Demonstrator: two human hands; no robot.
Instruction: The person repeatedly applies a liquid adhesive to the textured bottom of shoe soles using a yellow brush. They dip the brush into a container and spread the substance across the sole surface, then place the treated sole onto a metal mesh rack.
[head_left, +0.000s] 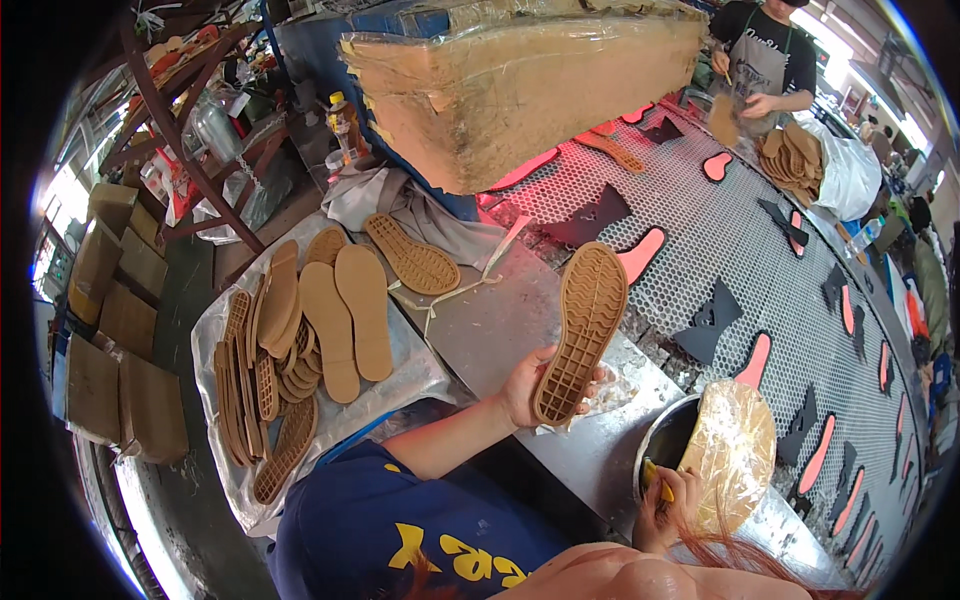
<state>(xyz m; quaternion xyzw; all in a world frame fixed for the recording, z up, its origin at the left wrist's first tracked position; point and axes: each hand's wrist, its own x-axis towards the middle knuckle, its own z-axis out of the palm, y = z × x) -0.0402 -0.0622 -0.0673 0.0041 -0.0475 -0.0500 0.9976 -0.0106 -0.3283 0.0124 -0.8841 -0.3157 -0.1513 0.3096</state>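
Observation:
My left hand [524, 388] is closed around the heel end of a tan shoe sole [582, 325], held upright with its ridged, gridded underside showing. Low at the right, my right hand [662, 512] is closed on a short yellow-handled tool [656, 482], whose far end is hidden inside a round metal pot [652, 436]. A plastic-wrapped tan cover [735, 450] lies over part of that pot. More tan soles [358, 310] are piled on a plastic-covered surface [215, 350] to the left, and one sole [412, 254] lies apart beside grey cloth.
A mesh conveyor [690, 255] on the right carries pink-and-black insoles [757, 358] and black cut pieces [710, 322]. A large taped cardboard cover [520, 100] spans its far end. Across it, a co-worker [765, 70] handles soles. Cartons [125, 330] stand at the left.

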